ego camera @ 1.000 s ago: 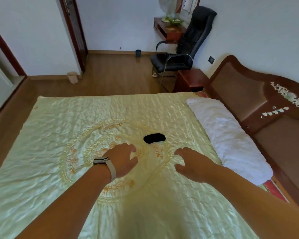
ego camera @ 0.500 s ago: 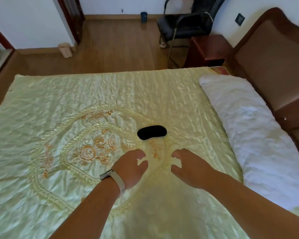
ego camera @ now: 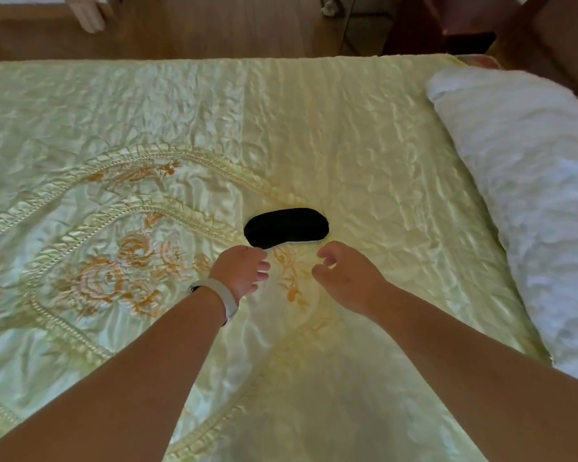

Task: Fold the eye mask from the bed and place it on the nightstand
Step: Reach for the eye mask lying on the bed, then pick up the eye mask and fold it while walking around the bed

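The eye mask (ego camera: 286,227) lay flat and unfolded on the pale green satin bedspread (ego camera: 364,145), roughly at the middle of the bed, its long side running left to right and a thin light edge showing along its near rim. By my reading the task stood at its very first step: the reach for the mask, with no fold made and nothing yet carried toward the nightstand. The left hand (ego camera: 242,273), a pale band (ego camera: 228,300) on its wrist, was stretched out with its fingers (ego camera: 261,265) loosely curled and slightly apart, the tips just at the mask's near left corner; whether they touched the fabric I could not tell. The right hand (ego camera: 342,276) hovered a little short of the mask's near right end, thumb and fingers open in a soft hook, gripping nothing. Both forearms ran out from the near edge of the bed and converged on the mask. The next move, I judged, called for each hand to take one end of the mask and bring the ends together, minding that the slippery cover beneath did not bunch up with it. A white pillow (ego camera: 531,195) lay well apart at the right, and of the dark wooden furniture beyond the bed only a corner showed.
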Available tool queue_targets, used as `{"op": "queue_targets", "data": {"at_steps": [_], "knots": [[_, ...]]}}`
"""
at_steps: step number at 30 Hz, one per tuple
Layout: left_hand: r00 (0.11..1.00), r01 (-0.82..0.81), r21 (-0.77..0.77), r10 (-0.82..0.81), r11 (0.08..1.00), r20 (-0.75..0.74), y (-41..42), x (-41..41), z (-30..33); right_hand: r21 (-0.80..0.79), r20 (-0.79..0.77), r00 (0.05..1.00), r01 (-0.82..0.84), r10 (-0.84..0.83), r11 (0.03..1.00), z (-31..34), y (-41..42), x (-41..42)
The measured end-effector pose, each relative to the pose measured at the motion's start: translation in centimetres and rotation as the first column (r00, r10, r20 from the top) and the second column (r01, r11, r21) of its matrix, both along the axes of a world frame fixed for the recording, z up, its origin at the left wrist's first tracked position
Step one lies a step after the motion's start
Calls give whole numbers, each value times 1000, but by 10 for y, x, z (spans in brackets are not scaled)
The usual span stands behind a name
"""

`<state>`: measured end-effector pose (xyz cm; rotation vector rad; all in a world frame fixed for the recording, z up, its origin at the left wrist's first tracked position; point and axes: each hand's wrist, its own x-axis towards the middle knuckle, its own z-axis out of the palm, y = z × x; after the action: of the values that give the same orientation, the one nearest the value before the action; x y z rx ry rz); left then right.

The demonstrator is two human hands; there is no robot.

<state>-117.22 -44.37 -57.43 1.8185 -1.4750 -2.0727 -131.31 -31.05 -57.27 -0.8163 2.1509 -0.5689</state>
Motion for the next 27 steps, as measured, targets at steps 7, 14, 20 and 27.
{"op": "queue_targets", "data": {"at_steps": [7, 14, 20, 27], "knots": [[983, -175, 71, 178, 982, -38, -30, -21, -75, -26, 210, 910, 371, -358, 928, -81, -39, -32], [958, -288, -30, 287, 957, -20, -59, -39, -130, -85, 219, 821, 555, -528, 828, -128, -67, -56], [983, -182, -84, 179, 980, -41, -64, -38, -156, -151, 168, 861, 503, -479, 851, -144, -81, -63], [991, -132, -175, 125, 976, -52, -55, -31, -152, -183, 136, 887, 461, -442, 868, -139, -77, -52]]}}
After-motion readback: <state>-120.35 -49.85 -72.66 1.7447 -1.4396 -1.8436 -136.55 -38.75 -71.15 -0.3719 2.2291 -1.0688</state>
